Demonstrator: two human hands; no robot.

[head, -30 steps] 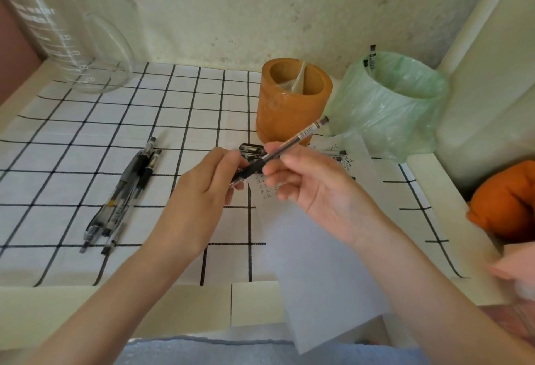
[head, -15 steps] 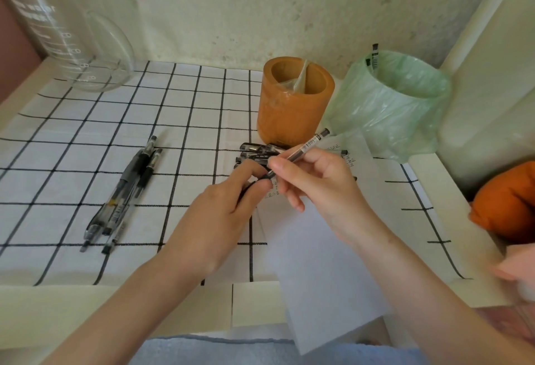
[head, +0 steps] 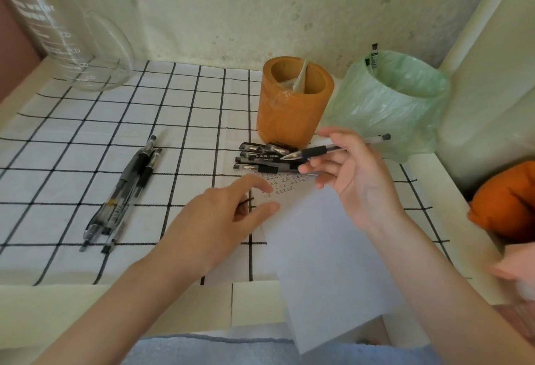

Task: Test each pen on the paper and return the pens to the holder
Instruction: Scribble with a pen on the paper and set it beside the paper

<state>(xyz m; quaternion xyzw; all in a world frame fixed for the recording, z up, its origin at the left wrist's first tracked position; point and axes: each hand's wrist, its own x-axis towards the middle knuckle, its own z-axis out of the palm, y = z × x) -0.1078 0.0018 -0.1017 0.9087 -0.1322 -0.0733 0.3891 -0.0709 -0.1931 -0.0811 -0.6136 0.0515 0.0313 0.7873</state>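
My right hand (head: 353, 173) grips a black gel pen (head: 318, 151), held nearly level above the top of the paper, its bare metal tip pointing left. The white paper (head: 324, 249) lies on the checked cloth, with rows of scribbles (head: 279, 185) near its top edge. My left hand (head: 220, 217) rests with relaxed fingers on the paper's top left corner; I see nothing held in it. The orange-brown pen holder (head: 292, 110) stands just behind. Several black caps and a pen (head: 260, 157) lie in front of the holder. Three pens (head: 127, 191) lie together on the left.
A green bag-lined container (head: 396, 104) with a pen (head: 374, 57) sticking out stands right of the holder. At the back left is a large glass beaker (head: 66, 31). An orange cloth thing (head: 509, 199) sits at the right edge. The table's front edge (head: 173, 304) is near.
My hands have parted. The left hand dropped from the pen's tip end down onto the paper. The right hand swung the pen to lie nearly level, tip to the left.
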